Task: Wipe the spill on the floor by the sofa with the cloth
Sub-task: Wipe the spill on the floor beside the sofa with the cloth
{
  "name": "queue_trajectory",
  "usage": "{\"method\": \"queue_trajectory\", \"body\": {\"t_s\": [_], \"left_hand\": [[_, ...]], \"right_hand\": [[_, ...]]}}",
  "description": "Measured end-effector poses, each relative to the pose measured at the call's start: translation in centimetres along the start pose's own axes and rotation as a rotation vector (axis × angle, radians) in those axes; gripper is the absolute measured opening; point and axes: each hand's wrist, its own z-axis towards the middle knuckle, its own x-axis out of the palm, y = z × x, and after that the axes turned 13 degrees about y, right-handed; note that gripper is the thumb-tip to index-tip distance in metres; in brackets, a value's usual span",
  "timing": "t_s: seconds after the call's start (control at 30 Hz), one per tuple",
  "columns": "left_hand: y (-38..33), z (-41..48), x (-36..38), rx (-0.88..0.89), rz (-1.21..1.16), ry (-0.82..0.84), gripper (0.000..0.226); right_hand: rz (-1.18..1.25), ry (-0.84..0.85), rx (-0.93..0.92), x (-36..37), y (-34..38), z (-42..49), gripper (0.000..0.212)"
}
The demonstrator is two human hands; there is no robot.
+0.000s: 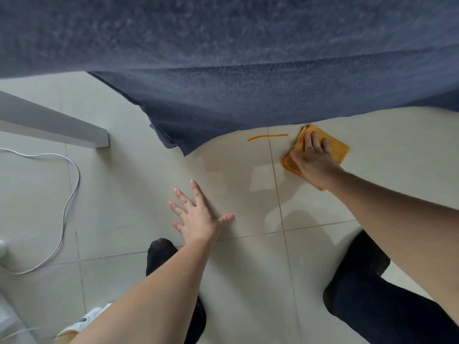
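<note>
A thin orange streak of spill lies on the pale floor tiles, just in front of the dark blue sofa. My right hand presses flat on a folded orange cloth, which rests on the floor immediately right of the streak. My left hand is spread flat on the tiles nearer to me, fingers apart, holding nothing. A faint wet sheen shows on the tile below the streak.
A blue sofa cover hangs down to the floor. A white furniture leg or board stands at left, with a white cable looping on the tiles. My dark-clothed legs are at the bottom; a white slipper is lower left.
</note>
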Motion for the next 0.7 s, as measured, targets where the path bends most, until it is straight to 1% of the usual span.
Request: {"method": "queue_trajectory", "body": {"t_s": [0.07, 0.1, 0.2, 0.3, 0.4, 0.47, 0.5, 0.6, 0.67, 0.7], "left_hand": [[0.1, 0.0, 0.1, 0.0, 0.003, -0.004, 0.153], [0.1, 0.1, 0.1, 0.0, 0.001, -0.003, 0.153], [0.0, 0.1, 0.0, -0.006, -0.006, 0.008, 0.154], [0.0, 0.3, 0.1, -0.008, -0.009, 0.014, 0.153], [0.1, 0.4, 0.2, -0.007, -0.003, 0.008, 0.154], [0.0, 0.5, 0.2, -0.007, -0.001, 0.01, 0.154], [0.0, 0.5, 0.2, -0.01, -0.003, 0.012, 0.154], [-0.1, 0.5, 0.2, -0.019, 0.003, 0.02, 0.155], [-0.1, 0.6, 0.2, -0.019, -0.001, 0.022, 0.155], [-0.1, 0.6, 0.2, -0.019, -0.005, 0.023, 0.155]], "right_hand": [[0.123, -0.027, 0.064, -1.1, 2.3, 1.2, 0.09], [0.139, -0.034, 0.057, -1.2, 3.2, 1.3, 0.088], [0.005, 0.003, -0.052, 0.2, 3.0, 0.2, 0.084], [-0.055, 0.022, -0.071, 1.2, 0.5, -0.7, 0.084], [0.004, -0.051, -0.042, -0.4, 1.7, 0.4, 0.09], [0.102, -0.065, 0.019, -1.3, 4.0, 1.0, 0.086], [0.112, -0.049, 0.01, -1.2, 4.8, 0.9, 0.083], [-0.028, 0.012, -0.1, 0.6, 4.3, -0.8, 0.078], [-0.118, 0.066, -0.088, 0.9, 2.6, -1.7, 0.077], [-0.13, 0.059, -0.063, 0.5, 2.2, -1.5, 0.079]]}}
